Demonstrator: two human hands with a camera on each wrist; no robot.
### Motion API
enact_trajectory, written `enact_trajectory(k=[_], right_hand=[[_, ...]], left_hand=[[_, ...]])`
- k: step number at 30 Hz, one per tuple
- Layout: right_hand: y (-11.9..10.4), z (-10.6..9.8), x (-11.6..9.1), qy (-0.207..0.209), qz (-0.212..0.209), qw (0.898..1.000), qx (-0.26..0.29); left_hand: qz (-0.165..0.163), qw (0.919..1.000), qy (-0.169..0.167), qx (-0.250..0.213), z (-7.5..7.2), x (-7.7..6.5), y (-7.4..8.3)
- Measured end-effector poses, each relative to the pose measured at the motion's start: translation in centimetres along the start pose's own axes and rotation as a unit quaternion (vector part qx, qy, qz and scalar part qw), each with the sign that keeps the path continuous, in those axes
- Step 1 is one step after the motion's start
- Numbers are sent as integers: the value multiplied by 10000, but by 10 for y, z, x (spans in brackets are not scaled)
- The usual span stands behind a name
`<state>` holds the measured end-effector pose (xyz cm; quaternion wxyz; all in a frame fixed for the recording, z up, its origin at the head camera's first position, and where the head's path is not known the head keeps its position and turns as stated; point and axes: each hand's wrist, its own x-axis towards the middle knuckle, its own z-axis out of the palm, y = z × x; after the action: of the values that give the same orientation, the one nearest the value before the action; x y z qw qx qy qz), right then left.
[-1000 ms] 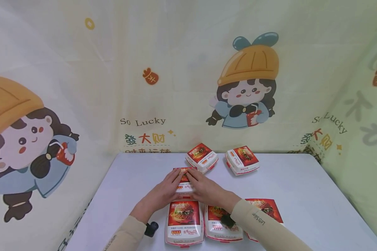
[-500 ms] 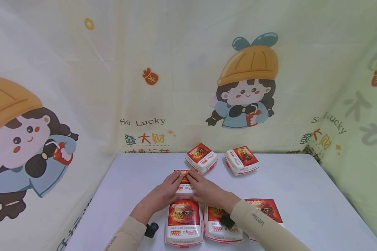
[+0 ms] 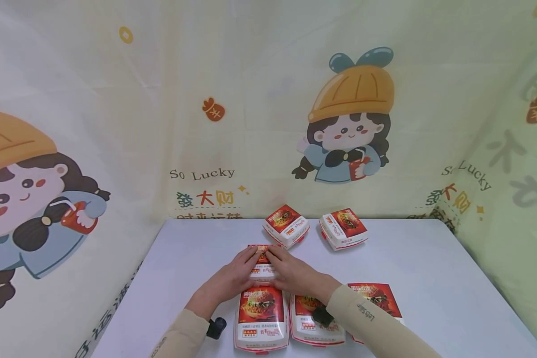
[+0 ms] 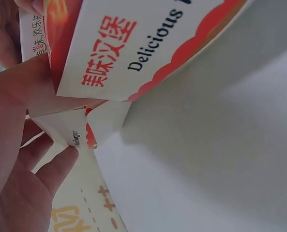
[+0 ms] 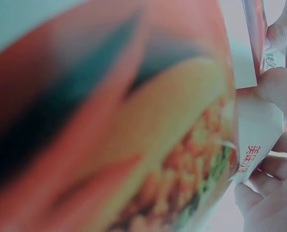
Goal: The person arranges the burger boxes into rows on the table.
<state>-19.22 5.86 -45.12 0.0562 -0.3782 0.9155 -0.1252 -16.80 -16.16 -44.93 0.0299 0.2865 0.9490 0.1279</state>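
Note:
Both hands grip a red and white cardboard burger box (image 3: 263,271) from its two sides, in the middle of the head view. My left hand (image 3: 234,274) covers its left side and my right hand (image 3: 292,269) its right side. In the left wrist view, the left fingers (image 4: 61,166) lie along the box's white wall. The right fingers (image 5: 259,186) do likewise in the right wrist view. A second burger box (image 3: 261,311) lies directly in front of the held one, their edges meeting in the head view. Part of the held box is hidden under the hands.
Beside the front box sits another burger box (image 3: 308,325), and right of it one more burger box (image 3: 378,294), partly under the right sleeve (image 3: 376,318). Two boxes, left (image 3: 286,226) and right (image 3: 343,228), stand at the back of the white table (image 3: 429,278). A printed curtain (image 3: 259,124) hangs behind.
The held box and both hands have shifted slightly toward the front box, closing up to its back edge. The other boxes keep their places.

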Motion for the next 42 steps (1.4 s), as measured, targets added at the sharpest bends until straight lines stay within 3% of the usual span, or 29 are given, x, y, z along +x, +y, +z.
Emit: enact_trajectory(k=[26, 42], right_hand=[[-1, -1, 0, 85, 16, 9996, -270], [-1, -5, -3, -141, 131, 9998, 82]], left_hand=[[-154, 9982, -40, -573, -3, 3, -1], [-298, 9952, 2, -930, -3, 2, -1]])
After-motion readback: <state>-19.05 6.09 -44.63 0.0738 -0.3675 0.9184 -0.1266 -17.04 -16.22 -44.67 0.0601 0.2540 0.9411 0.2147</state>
